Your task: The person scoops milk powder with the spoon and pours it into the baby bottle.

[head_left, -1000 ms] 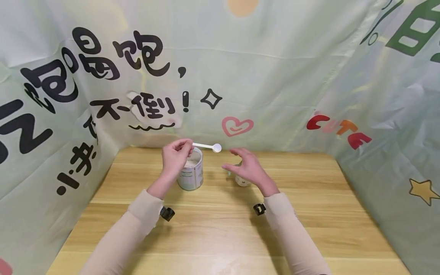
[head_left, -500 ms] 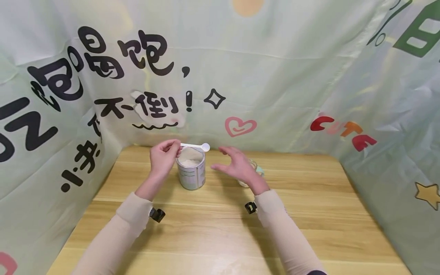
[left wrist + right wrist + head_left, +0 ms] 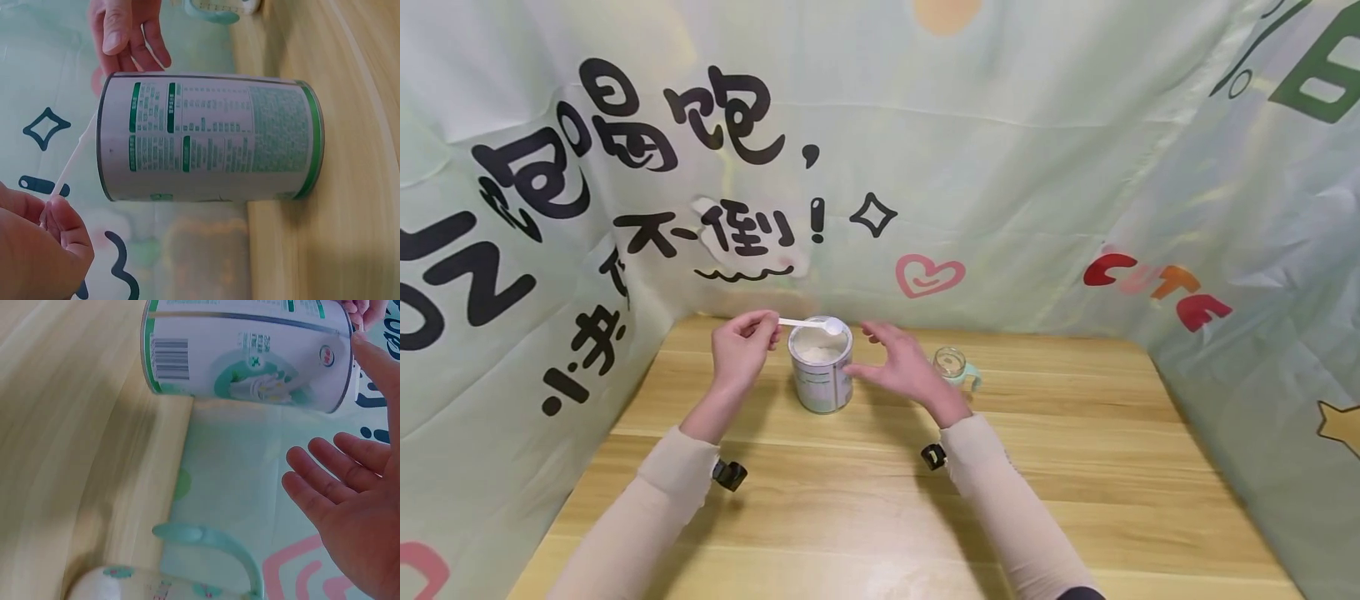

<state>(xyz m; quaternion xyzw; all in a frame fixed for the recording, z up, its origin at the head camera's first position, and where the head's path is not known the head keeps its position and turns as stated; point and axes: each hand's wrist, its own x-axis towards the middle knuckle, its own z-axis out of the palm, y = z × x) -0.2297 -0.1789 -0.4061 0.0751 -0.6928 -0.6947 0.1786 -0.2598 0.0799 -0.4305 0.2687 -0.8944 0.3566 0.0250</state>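
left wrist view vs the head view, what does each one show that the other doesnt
Only the left wrist view shows the green print on the side of the tin close enough to make out as blocks of text. Only the head view shows the white powder inside the tin, the spoon bowl over its opening, both sleeves and the wooden table. Both show the left hand pinching the spoon handle and the open right hand beside the tin.

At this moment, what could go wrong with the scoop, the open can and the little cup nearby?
The left hand pinches the white scoop only by its handle tip, bowl over the open powder can; a slip would likely drop it into the powder. The right hand hovers open beside the can, not gripping it, so a push from the scoop might shift or tip it. The glass cup stands close behind that hand; a backward sweep may knock it.
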